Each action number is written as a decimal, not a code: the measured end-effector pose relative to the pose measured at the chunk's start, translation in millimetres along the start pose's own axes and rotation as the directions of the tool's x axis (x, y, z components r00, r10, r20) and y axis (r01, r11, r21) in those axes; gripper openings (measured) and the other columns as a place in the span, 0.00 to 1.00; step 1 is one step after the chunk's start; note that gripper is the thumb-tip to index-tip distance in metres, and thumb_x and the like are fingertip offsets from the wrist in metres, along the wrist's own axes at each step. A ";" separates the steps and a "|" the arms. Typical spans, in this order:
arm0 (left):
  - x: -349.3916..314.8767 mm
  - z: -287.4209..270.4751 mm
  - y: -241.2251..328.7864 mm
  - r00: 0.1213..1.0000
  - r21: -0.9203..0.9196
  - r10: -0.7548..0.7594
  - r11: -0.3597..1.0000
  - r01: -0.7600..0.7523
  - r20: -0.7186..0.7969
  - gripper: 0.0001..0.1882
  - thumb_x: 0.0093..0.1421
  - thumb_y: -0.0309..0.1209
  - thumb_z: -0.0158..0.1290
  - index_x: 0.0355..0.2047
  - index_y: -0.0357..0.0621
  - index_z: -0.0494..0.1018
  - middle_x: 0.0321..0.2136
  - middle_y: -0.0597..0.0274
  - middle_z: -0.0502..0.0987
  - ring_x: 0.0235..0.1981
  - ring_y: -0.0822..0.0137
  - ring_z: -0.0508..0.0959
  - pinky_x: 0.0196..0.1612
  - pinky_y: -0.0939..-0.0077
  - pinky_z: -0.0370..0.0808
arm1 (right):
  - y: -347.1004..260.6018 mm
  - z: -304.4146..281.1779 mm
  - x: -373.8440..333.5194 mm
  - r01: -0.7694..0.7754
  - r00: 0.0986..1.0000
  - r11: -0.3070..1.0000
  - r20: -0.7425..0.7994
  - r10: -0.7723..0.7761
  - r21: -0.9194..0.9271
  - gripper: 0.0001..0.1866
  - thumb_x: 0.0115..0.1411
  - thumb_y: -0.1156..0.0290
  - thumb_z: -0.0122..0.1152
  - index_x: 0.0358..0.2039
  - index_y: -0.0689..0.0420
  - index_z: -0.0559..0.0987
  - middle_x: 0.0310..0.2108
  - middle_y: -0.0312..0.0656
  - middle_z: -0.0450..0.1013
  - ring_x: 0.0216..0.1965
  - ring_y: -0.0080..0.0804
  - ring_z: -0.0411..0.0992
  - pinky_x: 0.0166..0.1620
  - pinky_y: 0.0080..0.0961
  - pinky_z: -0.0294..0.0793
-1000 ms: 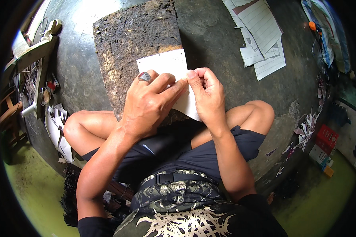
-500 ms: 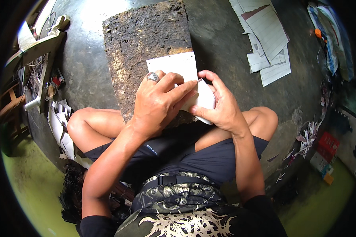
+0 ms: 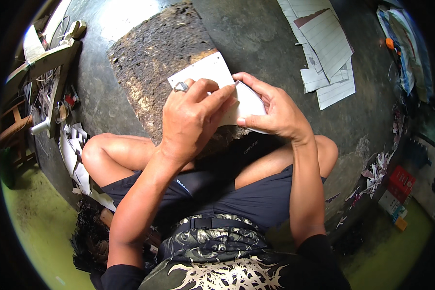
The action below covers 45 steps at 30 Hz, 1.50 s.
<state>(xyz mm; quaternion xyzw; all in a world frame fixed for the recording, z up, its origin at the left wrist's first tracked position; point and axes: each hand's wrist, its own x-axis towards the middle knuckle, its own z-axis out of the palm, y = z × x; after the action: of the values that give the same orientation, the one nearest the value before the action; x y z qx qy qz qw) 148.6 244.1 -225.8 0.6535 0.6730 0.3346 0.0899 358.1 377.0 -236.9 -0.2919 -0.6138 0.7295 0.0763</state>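
Note:
A rough, dark-stained board (image 3: 150, 53) lies at a slant in front of me, its near end by my crossed legs. On it is a flat white sheet (image 3: 205, 68) with small dark dots along its far edge. My right hand (image 3: 278, 113) grips a white piece with a curved outer edge (image 3: 250, 104), thumb on top and fingers around the far side. Whether that piece is joined to the sheet I cannot tell. My left hand (image 3: 191, 118), with a ring on it, rests over the sheet; its fingers are pinched at the piece's edge, and what they hold is hidden.
Lined paper sheets (image 3: 324, 48) lie on the dark floor at far right. White offcuts (image 3: 75, 159) are heaped beside my left knee, and shredded scraps (image 3: 378, 166) lie right of my right knee. A wooden frame (image 3: 55, 72) stands at left. A red packet (image 3: 399, 183) is at right.
The board and white sheet have turned counterclockwise, their far ends swinging left. My right hand has shifted slightly right and up with the curved white piece; my left stays pinched at its edge.

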 end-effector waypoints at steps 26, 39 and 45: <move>-6.3 -14.5 -14.8 0.993 0.002 0.121 0.993 -0.121 0.000 0.14 0.65 0.34 0.72 0.51 0.57 0.91 0.39 0.67 0.84 0.31 0.61 0.84 0.34 0.62 0.80 | -14.3 63.4 7.5 -0.166 0.856 0.940 -0.517 -0.013 -0.298 0.19 0.80 0.55 0.66 0.54 0.59 0.87 0.43 0.40 0.85 0.48 0.32 0.80 0.66 0.44 0.75; -12.2 -10.3 -12.2 0.997 0.043 0.072 0.996 -0.073 0.029 0.16 0.65 0.35 0.70 0.53 0.58 0.90 0.39 0.70 0.82 0.36 0.64 0.82 0.37 0.63 0.78 | -14.9 78.1 12.8 -0.081 0.788 0.982 -0.614 -0.043 -0.173 0.16 0.80 0.60 0.69 0.45 0.63 0.85 0.34 0.31 0.79 0.35 0.15 0.72 0.40 0.20 0.75; -10.7 -12.0 -11.1 0.997 0.023 0.069 0.997 -0.069 0.020 0.16 0.63 0.34 0.73 0.51 0.56 0.90 0.38 0.69 0.83 0.35 0.64 0.83 0.35 0.64 0.76 | 0.9 80.4 10.3 -0.006 0.792 0.998 -0.610 -0.032 -0.060 0.16 0.80 0.61 0.69 0.43 0.64 0.84 0.31 0.33 0.80 0.33 0.18 0.72 0.38 0.25 0.76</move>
<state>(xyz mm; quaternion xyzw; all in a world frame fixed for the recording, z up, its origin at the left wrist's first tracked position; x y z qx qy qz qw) 134.2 231.0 -226.4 0.6805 0.6531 0.3232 0.0769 308.2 313.3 -235.1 -0.5096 -0.5796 0.5773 0.2668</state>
